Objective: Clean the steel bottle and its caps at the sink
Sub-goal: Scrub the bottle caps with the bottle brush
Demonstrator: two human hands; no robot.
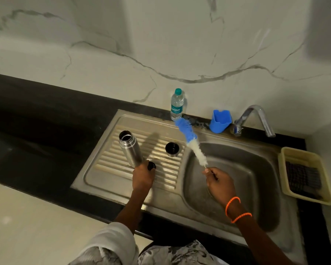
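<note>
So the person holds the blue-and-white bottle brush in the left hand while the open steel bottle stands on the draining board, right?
Not quite: the head view shows the blue-and-white bottle brush in the right hand, not the left. The open steel bottle does stand on the draining board.

In front of me a white marble-look wall [161, 44] with grey veins rises behind a black stone counter [36, 115], and the light is dim, leaving soft shadows on the wall. A steel sink unit [107, 180] with a ribbed draining board is set into the counter, with a chrome tap [256, 117] at its back edge, a blue plastic cup [221, 121] just beside the tap and a clear water bottle [177, 104] standing against the wall. At the right end sits a pale yellow tray [294, 153] holding a dark cloth [302, 178], and pale floor tiles [27, 226] show below on my left.
</note>
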